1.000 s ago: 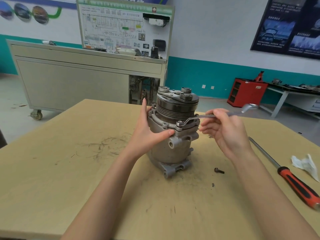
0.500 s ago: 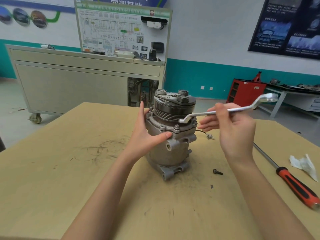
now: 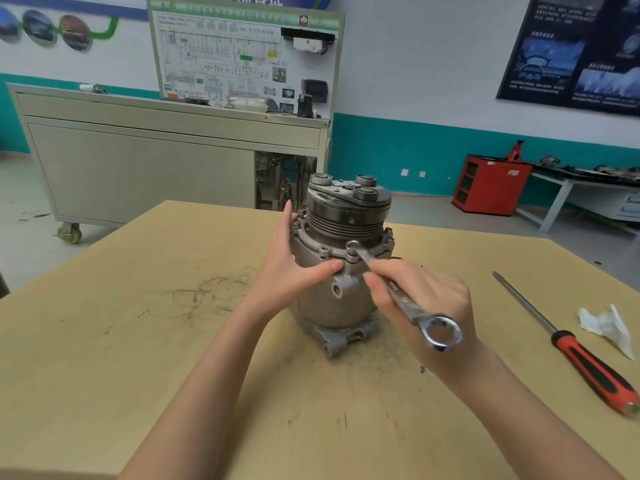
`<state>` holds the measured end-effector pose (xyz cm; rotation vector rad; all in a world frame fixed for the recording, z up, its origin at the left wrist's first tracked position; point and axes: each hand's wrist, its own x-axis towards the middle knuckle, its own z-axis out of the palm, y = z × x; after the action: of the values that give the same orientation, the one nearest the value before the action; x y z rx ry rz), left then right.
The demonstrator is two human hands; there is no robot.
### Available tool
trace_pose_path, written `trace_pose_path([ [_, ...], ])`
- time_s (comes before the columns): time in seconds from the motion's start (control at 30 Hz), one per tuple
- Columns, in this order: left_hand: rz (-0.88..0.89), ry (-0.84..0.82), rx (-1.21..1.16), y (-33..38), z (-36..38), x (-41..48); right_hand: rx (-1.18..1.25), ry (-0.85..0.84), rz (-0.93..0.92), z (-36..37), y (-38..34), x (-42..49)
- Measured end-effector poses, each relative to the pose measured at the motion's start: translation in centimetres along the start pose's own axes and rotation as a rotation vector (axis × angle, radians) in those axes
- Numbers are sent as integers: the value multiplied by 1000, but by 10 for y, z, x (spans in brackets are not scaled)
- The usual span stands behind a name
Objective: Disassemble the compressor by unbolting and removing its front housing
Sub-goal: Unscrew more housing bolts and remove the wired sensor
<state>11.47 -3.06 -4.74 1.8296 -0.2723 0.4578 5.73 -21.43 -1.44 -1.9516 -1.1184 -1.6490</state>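
Note:
A grey metal compressor (image 3: pixel 332 299) stands upright on the wooden table (image 3: pixel 138 341), its dark grooved pulley (image 3: pixel 346 216) on top. Around the front housing flange (image 3: pixel 311 242) sit several bolts. My left hand (image 3: pixel 294 271) wraps the compressor's left side, thumb pressed on the front below the flange. My right hand (image 3: pixel 422 306) grips a silver ring wrench (image 3: pixel 405 299). Its far ring sits on a bolt (image 3: pixel 353 244) at the flange's front, and its free ring end points toward me.
A red-handled screwdriver (image 3: pixel 588 362) lies on the table at the right, beside a crumpled white rag (image 3: pixel 606 323). A grey wheeled cabinet (image 3: pixel 138 168) with a wiring display board stands behind the table. A red cabinet (image 3: pixel 491 185) stands at the far right wall.
My right hand lifted the wrench off a bolt at the flange's right side, swung its handle round toward me, and set the ring on the front bolt. The left hand stayed on the compressor.

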Motion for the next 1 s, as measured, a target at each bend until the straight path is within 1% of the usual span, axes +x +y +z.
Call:
trace_pose_path([
  [0.03,0,0,2,0,0,0,90,0,91,-1,0,-4],
  [0.1,-1,-1,8,-1,0,0,412,14,392,-2,3,-7],
  [0.13,-3,-3,11,-1,0,0,567,45,551,-2,5,-8],
  [0.17,-6,-5,12,-1,-1,0,656,93,672,0,6,-7],
  [0.23,-10,-9,11,-2,0,1,725,164,775,5,11,-7],
  [0.3,-8,-7,14,-2,0,1,805,168,824,7,20,-6],
  [0.33,-6,-4,16,-2,0,1,861,150,879,8,29,-5],
  [0.4,0,0,16,-3,0,1,999,69,1070,15,52,3],
  [0.5,0,3,11,-4,0,1,1250,-128,1373,29,82,14],
  [0.57,-6,3,13,-3,0,0,1364,-196,1454,34,91,15],
  [0.6,-7,2,14,-2,0,0,1380,-197,1451,34,93,15],
  [0.67,-6,5,18,-1,0,-1,1344,-126,1388,29,90,15],
  [0.73,-8,6,12,-1,0,-1,1216,-13,1248,20,79,17],
  [0.8,-9,3,5,-2,-1,-1,1004,63,1052,10,63,19],
  [0.87,-6,8,8,-2,-1,-1,807,87,852,2,44,19],
  [1.0,-1,15,17,-1,0,-1,392,29,353,-2,15,15],
])
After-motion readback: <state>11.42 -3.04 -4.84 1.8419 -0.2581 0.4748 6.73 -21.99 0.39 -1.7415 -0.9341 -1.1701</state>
